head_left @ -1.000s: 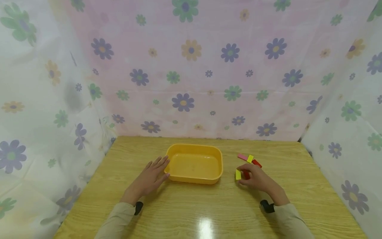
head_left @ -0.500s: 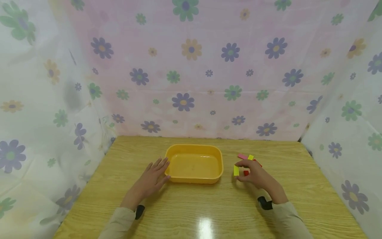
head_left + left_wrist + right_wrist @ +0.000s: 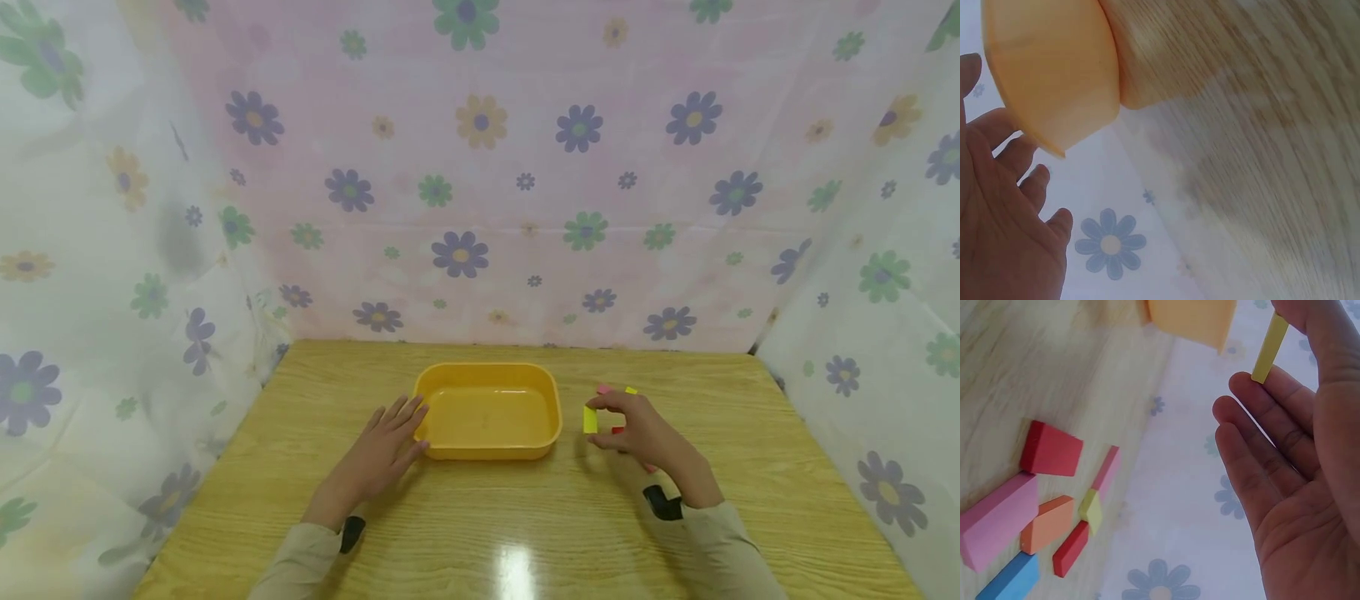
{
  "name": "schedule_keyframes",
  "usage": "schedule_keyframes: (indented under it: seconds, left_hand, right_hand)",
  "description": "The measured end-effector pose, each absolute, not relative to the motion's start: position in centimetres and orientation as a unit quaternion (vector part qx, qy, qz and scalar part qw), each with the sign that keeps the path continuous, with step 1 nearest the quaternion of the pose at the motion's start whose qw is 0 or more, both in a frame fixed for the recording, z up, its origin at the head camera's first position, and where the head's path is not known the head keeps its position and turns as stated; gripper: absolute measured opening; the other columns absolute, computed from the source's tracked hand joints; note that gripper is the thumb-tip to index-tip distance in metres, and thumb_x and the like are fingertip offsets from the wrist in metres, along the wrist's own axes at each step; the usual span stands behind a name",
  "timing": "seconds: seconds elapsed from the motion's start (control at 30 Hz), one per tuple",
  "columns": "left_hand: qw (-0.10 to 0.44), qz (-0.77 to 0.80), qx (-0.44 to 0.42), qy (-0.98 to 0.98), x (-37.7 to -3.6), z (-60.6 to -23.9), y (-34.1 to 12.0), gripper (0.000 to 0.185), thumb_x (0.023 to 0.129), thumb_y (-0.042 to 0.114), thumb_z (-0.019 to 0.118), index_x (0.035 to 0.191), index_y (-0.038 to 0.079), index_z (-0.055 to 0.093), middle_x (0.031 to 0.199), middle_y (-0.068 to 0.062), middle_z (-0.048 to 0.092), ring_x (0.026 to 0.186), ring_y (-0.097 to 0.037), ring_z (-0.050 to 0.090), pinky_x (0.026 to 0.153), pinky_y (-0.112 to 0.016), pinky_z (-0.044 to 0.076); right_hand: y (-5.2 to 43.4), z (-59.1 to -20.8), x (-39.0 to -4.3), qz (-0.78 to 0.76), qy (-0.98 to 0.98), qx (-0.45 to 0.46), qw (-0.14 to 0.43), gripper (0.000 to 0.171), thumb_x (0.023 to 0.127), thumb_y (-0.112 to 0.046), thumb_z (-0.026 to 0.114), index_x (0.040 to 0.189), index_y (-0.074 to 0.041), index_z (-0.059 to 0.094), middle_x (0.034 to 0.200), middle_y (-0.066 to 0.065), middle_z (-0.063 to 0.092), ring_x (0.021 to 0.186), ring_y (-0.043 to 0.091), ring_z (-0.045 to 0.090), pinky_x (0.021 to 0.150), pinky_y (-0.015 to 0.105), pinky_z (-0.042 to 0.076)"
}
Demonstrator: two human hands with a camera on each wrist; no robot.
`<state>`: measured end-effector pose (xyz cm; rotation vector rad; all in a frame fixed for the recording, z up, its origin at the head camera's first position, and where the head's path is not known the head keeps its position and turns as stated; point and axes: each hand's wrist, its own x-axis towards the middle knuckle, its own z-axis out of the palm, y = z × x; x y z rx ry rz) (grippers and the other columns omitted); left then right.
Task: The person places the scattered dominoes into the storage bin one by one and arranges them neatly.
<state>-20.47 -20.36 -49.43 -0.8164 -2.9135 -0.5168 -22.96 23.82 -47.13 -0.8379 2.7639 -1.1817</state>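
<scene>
My right hand (image 3: 651, 432) pinches a flat yellow block (image 3: 590, 420) upright between thumb and fingers, raised off the table to the right of a yellow-orange plastic tub (image 3: 487, 453). From the right wrist view, the yellow block (image 3: 1269, 350) spans thumb to fingertip while the other fingers extend. My left hand (image 3: 375, 458) rests against the tub's left side with fingers straight; in the left wrist view those fingertips touch the tub's rim (image 3: 1029, 128). Nothing lies inside the tub in the head view.
Several blocks lie on the wooden table below my right hand: red (image 3: 1054, 450), pink (image 3: 999, 520), orange (image 3: 1047, 525), blue (image 3: 1010, 580) and another yellow one (image 3: 1090, 511). My hand partly covers them in the head view. Flowered cloth (image 3: 480, 192) encloses the table's back and sides.
The right hand has lifted the yellow block and shifted it slightly left and away, off the group of blocks. My left hand stays at the tub, nearly still.
</scene>
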Motion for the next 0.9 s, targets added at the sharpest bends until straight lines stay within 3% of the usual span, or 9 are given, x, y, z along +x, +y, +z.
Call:
schedule_keyframes:
  seconds: [0.03,0.13,0.23,0.9]
  left_hand:
    - [0.038,-0.17,-0.267,-0.948,-20.5,-49.5,-20.3,0.063,0.108,0.038,0.049,0.158,0.002,0.035,0.166,-0.014,0.028,0.154,-0.04,0.022,0.121,-0.065,0.018]
    - [0.041,-0.171,-0.265,-0.948,-20.8,-49.6,-20.2,0.063,0.108,0.038,0.049,0.158,0.002,0.035,0.167,-0.014,0.027,0.154,-0.04,0.022,0.121,-0.065,0.018]
    - [0.043,-0.17,-0.263,-0.949,-20.9,-49.6,-20.1,0.062,0.108,0.037,0.049,0.158,0.002,0.035,0.167,-0.014,0.027,0.154,-0.04,0.022,0.121,-0.065,0.017]
    - [0.052,-0.159,-0.254,-0.953,-21.2,-49.6,-20.0,0.064,0.107,0.039,0.05,0.157,0.002,0.035,0.166,-0.014,0.028,0.153,-0.039,0.025,0.121,-0.064,0.02]
  right_hand:
    - [23.7,-47.0,-23.0,-0.379,0.885,-0.27,0.011,0.04,0.086,-0.011,0.082,0.123,-0.003,0.068,0.145,0.034,0.05,0.131,0.05,0.053,0.06,0.03,0.06]
    - [23.5,-46.9,-23.0,-0.367,0.886,-0.282,-0.002,0.039,0.086,-0.013,0.083,0.122,-0.005,0.069,0.138,0.027,0.06,0.127,0.048,0.057,0.076,0.042,0.063]
    - [23.2,-46.6,-23.1,-0.357,0.887,-0.291,-0.019,0.039,0.085,-0.015,0.084,0.12,-0.004,0.07,0.128,0.015,0.068,0.122,0.044,0.062,0.093,0.056,0.055]
    - [20.7,-45.3,-24.2,-0.372,0.875,-0.309,-0.026,0.042,0.083,-0.012,0.085,0.121,-0.001,0.069,0.121,0.013,0.07,0.115,0.04,0.064,0.1,0.056,0.052]
